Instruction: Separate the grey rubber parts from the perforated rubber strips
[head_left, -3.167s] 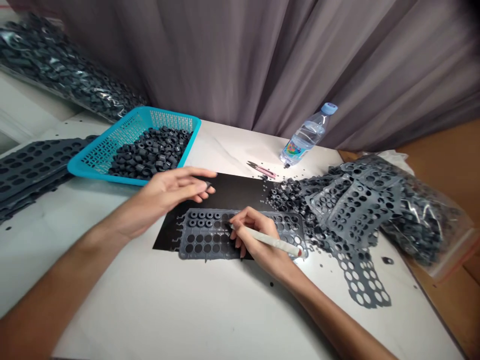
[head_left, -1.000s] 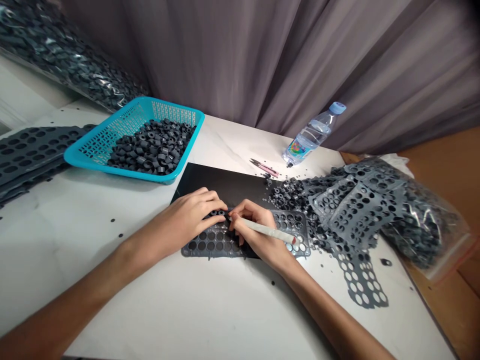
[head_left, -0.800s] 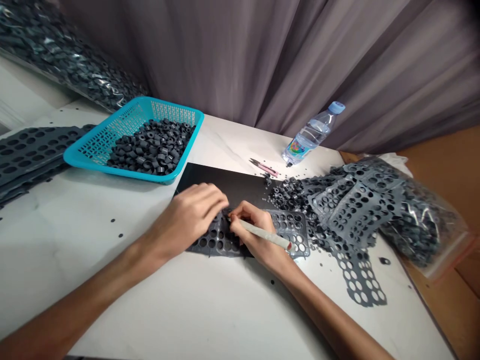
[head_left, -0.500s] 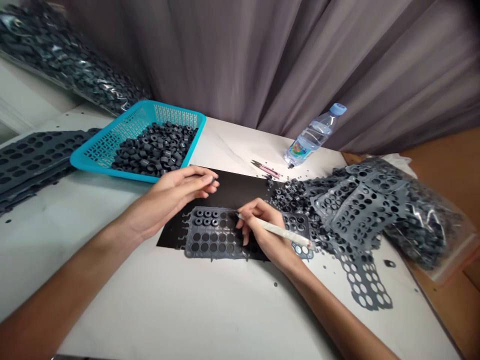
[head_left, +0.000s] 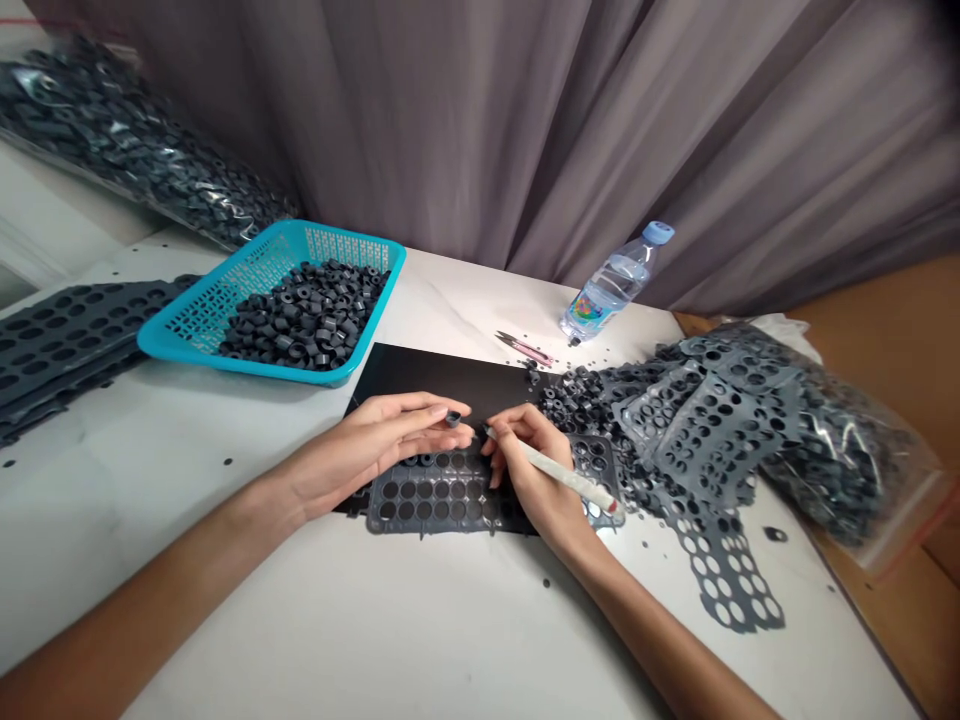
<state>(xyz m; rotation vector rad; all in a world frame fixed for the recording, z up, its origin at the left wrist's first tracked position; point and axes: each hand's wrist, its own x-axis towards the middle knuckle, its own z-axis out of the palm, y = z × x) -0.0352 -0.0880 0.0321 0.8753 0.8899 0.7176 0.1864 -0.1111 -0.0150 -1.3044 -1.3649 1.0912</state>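
Observation:
My left hand (head_left: 382, 432) pinches a small dark rubber ring (head_left: 454, 418) between thumb and fingers, just above the left part of a dark moulded sheet (head_left: 442, 512) with rows of round cells. My right hand (head_left: 536, 465) grips a white pen-shaped tool (head_left: 574, 480) like a pen, its tip pointing toward the left fingers with a narrow gap between. The tool's blunt end has a reddish mark. Under the sheet lies a black mat (head_left: 450, 375). Part of the sheet is hidden by both hands.
A blue basket (head_left: 337, 376) of dark rings stands back left, beside stacked perforated sheets (head_left: 67, 335) and a filled bag (head_left: 135, 140). Pink-handled snips (head_left: 529, 350) and a water bottle (head_left: 611, 290) are behind. Loose rings (head_left: 581, 395), scrap sheets (head_left: 712, 415) and another bag (head_left: 855, 470) lie right.
My left hand has come down and right, close to the right hand, and the ring in it now shows clearly. The right hand stays over the sheet with the tool. The view has shifted slightly.

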